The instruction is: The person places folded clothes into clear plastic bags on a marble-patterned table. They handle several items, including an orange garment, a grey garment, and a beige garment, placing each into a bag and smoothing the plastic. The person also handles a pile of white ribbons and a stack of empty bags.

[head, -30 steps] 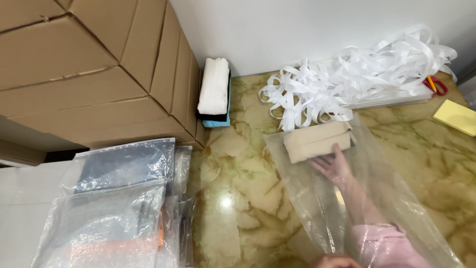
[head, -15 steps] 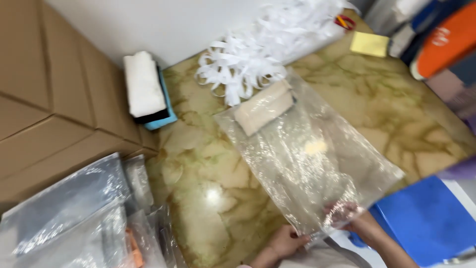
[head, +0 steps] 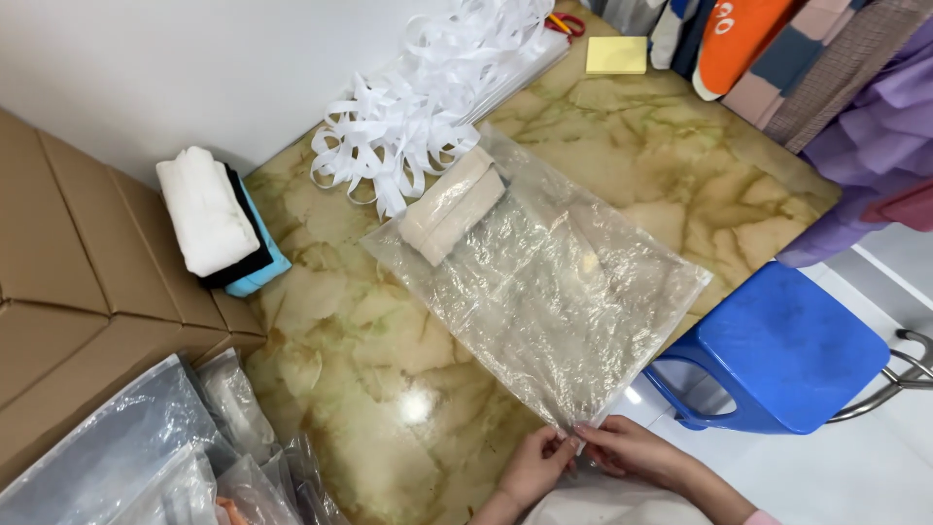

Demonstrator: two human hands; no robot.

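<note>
Head view only. Both forearms cut off by the bottom edge; just the left hand and right hand show, bottom centre. Fingers of both hands are pinched together on the near corner of the clear plastic bag; exact fingertip contact is hard to make out through the film. Whether the bag's mouth is open or sealed: cannot tell.

Bag lies flat and diagonal across the middle of the marbled counter, wrinkled and glossy. A beige folded cloth sits inside at its far end, upper centre, slightly blurred by the plastic.

Just beyond the bag, a tangle of white ribbon is partly cut by the top edge. Left: folded white, black and blue towels stacked against cardboard boxes. Lower left: more plastic bags, contents unclear. Yellow sticky notes at top; blue stool right of the counter; hanging clothes in the upper right, cropped.
</note>
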